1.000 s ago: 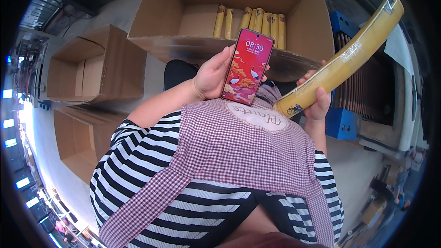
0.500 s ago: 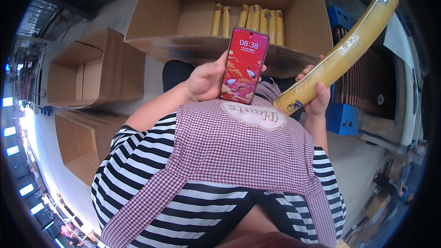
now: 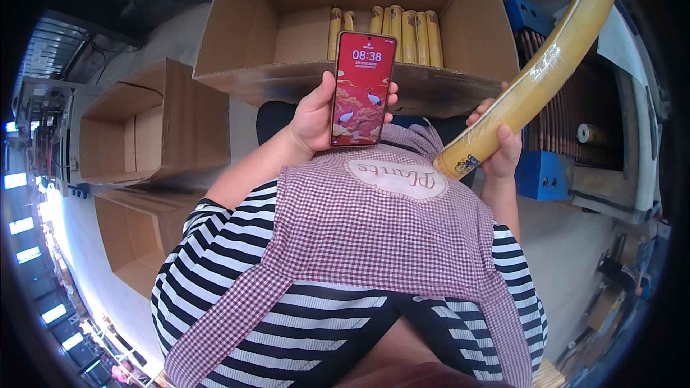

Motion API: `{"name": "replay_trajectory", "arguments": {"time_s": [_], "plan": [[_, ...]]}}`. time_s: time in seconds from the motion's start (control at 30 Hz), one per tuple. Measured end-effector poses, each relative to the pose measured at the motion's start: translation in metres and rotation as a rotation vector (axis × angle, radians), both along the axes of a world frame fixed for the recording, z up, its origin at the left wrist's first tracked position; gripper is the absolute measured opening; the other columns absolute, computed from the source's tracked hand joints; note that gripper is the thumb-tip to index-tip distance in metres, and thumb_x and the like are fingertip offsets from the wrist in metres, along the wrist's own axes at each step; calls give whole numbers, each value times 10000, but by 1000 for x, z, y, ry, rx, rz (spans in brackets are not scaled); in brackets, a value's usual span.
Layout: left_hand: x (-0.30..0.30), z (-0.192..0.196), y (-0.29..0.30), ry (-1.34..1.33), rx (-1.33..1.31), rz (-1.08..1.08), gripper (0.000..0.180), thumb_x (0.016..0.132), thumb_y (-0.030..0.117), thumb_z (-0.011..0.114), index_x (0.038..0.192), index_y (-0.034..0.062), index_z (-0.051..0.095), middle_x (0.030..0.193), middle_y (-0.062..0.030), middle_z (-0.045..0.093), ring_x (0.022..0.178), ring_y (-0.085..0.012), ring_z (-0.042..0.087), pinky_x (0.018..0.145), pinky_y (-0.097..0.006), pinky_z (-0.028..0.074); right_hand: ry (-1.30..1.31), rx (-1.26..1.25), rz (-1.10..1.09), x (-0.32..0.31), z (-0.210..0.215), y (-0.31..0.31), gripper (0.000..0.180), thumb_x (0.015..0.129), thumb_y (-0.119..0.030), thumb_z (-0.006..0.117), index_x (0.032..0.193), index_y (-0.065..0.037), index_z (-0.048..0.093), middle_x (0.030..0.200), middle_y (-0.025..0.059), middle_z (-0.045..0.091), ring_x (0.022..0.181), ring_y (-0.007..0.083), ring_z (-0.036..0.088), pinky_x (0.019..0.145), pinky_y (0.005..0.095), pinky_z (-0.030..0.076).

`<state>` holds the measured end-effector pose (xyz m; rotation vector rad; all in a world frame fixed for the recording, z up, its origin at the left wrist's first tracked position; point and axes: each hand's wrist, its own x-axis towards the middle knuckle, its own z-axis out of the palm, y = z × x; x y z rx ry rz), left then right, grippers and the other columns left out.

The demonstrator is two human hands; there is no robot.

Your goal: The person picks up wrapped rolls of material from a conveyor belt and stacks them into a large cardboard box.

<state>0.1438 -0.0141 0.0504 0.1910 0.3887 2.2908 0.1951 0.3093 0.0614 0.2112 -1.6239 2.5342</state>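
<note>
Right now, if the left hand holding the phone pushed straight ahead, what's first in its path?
Probably the near wall of the large brown cardboard box: the left hand with the red-screened smartphone sits just before it. Depth is unclear, so it may pass above the rim.

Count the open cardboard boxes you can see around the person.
3. A large box ahead holds yellow rolls; a second box lies to the left; a third box sits nearer, lower left. Others may be hidden.

Phone [image 3: 361, 86] left of the wrapped tube [image 3: 535, 75]; box [image 3: 251, 36] of tubes [image 3: 402, 32] behind both.
</note>
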Motion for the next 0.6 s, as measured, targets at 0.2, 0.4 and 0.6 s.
{"name": "replay_trajectory", "arguments": {"time_s": [0.2,0.4,0.6], "plan": [[-19,1,-7,514,-130,-362,770,951,472,638,1499,-15,401,1479,-204,486,1361,-291,483,1160,-401,350,-15,-25,-43,0,16,8,866,834,-354,738,1497,-11,301,1079,165,600,943,250,688,832,351,587],[-32,-14,-27,844,-735,-858,659,913,457,675,1496,203,501,1555,-128,445,1439,-311,409,1199,-417,262,43,-89,-12,-3,48,11,826,867,-296,710,1524,-31,284,1109,180,598,959,271,677,859,386,573],[-38,-14,-45,1194,-1191,-905,488,969,337,622,1438,215,563,1408,-150,591,1296,-305,563,1087,-378,420,44,31,-72,-4,78,-2,886,822,-309,757,1511,-16,284,1077,169,609,927,257,687,844,374,575]]}}
